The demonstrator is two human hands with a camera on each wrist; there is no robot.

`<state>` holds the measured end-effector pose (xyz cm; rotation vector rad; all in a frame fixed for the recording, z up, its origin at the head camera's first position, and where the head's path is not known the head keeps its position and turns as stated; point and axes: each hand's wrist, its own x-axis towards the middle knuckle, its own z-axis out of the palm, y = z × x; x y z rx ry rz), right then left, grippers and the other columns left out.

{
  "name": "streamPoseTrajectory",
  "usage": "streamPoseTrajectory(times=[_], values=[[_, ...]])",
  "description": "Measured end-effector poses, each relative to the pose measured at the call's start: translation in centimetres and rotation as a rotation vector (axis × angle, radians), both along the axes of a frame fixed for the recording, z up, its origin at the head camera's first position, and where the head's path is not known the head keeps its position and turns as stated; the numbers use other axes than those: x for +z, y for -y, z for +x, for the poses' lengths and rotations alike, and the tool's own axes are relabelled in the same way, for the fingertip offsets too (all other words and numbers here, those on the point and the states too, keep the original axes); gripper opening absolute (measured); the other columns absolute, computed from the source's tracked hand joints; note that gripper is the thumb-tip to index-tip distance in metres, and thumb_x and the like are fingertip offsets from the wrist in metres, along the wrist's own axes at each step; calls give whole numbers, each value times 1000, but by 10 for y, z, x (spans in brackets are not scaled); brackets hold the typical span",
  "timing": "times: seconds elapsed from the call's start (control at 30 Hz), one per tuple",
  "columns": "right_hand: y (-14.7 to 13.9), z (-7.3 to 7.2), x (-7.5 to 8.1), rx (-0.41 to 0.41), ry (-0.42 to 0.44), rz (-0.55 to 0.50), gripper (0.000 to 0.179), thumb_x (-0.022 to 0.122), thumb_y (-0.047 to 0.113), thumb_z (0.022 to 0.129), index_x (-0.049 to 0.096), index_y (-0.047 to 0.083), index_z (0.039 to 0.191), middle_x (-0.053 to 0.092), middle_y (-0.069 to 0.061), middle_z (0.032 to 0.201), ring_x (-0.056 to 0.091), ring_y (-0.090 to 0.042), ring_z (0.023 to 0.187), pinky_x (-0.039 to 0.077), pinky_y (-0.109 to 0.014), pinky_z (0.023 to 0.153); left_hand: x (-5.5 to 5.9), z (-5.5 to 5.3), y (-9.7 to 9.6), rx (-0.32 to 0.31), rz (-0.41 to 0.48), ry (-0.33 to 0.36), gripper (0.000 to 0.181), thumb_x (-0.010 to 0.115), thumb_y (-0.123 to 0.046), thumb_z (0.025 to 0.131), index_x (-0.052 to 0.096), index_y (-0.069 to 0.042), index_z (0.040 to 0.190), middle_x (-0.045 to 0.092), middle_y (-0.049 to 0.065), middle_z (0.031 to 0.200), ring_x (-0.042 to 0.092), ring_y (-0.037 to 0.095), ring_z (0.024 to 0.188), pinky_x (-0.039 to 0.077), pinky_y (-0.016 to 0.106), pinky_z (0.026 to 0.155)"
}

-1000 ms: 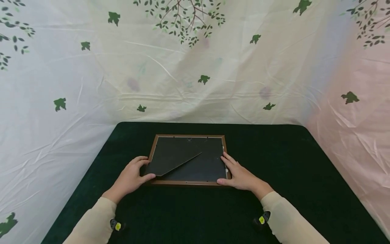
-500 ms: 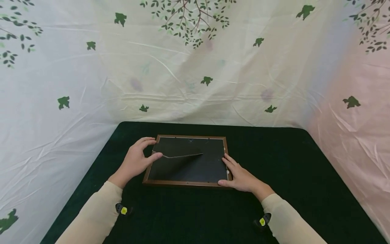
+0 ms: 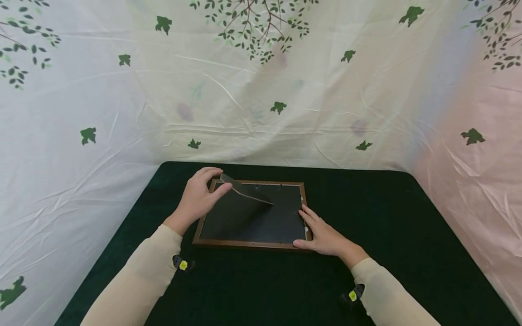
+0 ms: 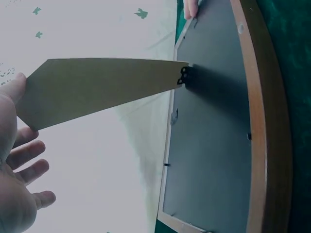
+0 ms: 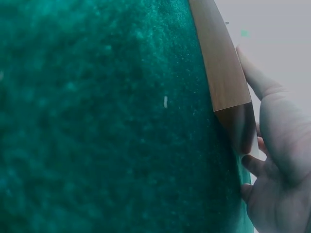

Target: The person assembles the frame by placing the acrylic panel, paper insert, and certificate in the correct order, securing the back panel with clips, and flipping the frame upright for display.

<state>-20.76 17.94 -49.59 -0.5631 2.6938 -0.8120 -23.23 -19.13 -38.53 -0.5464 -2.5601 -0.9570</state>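
A picture frame (image 3: 244, 245) with a brown wooden border lies face down, its dark backing board (image 3: 253, 226) upward. In the left wrist view the easel stand (image 4: 104, 90), a flat tapering strip, sticks up from a small black hinge (image 4: 182, 76) on that board. My left hand (image 3: 198, 195) pinches the stand's wide free end between thumb and index finger; the other fingers are spread below it. At the near right corner, my right hand (image 3: 324, 233) holds the frame, thumb on the near rail and fingers over the right side.
A dark green cloth (image 3: 261, 285) covers the table under the frame. Pale fabric (image 3: 236, 122) printed with leaves and branches hangs behind the table and along both sides.
My left hand has swung the stand's free end up from the frame's near left, across and over toward the far left corner. My right hand has stayed at the frame's right corner.
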Motion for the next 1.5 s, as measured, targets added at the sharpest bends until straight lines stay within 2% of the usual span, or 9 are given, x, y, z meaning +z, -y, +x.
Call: streamPoseTrajectory(times=[0.27,0.4,0.53,0.77,0.9,1.07,1.23,1.37,1.5], values=[[4,-3,6,14,-96,65,108,64,71,76,19,10,154,9,-9,160,14,-35,144,25,-59,109,13,-6,-7,10,-33,37,59,61,-52,89,58,-8,129,54,11,130,52,29,115,46,48,91],[10,-5,17,28,-136,80,107,66,67,77,19,9,154,12,-15,159,17,-39,142,26,-60,108,22,-9,-9,8,-81,68,60,60,-54,89,59,-8,128,54,12,131,51,30,117,44,49,94],[28,-11,41,55,-149,35,98,65,64,81,23,13,153,17,-13,158,19,-36,142,27,-58,108,30,-12,-8,2,-128,108,62,59,-57,89,59,-9,129,54,11,133,45,31,126,38,50,102],[88,-39,102,152,-223,-98,83,55,65,86,34,17,150,36,-3,151,33,-21,138,32,-46,109,38,-15,-6,-2,-168,147,65,57,-61,87,59,-11,128,54,10,133,45,30,126,38,50,102],[118,-56,121,196,-231,-108,81,49,69,87,33,20,150,36,0,151,36,-20,137,35,-46,107,40,-18,-6,-16,-196,141,67,57,-63,86,60,-10,127,53,10,133,46,30,125,38,51,102],[131,-72,124,194,-160,-60,80,41,73,87,29,27,152,36,2,151,40,-22,134,37,-46,105,40,-20,-6,-32,-199,143,67,57,-63,86,60,-10,127,53,9,133,47,28,125,40,49,101],[132,-77,120,226,-88,-86,75,39,70,90,28,29,152,44,4,146,45,-18,130,39,-43,104,39,-22,-6,-34,-188,152,64,57,-61,87,60,-11,127,53,8,133,47,27,125,40,49,101],[132,-77,118,234,-85,-108,73,37,69,91,30,27,151,47,1,144,47,-17,128,40,-43,103,37,-21,-2,-55,-160,163,62,58,-57,89,57,-11,130,51,9,135,46,27,126,43,48,98],[133,-76,118,203,-105,-91,74,34,70,91,33,26,151,47,-3,144,47,-22,129,39,-47,103,28,-19,8,-69,-156,173,61,55,-53,93,52,-11,136,48,10,139,45,28,127,44,48,98]])
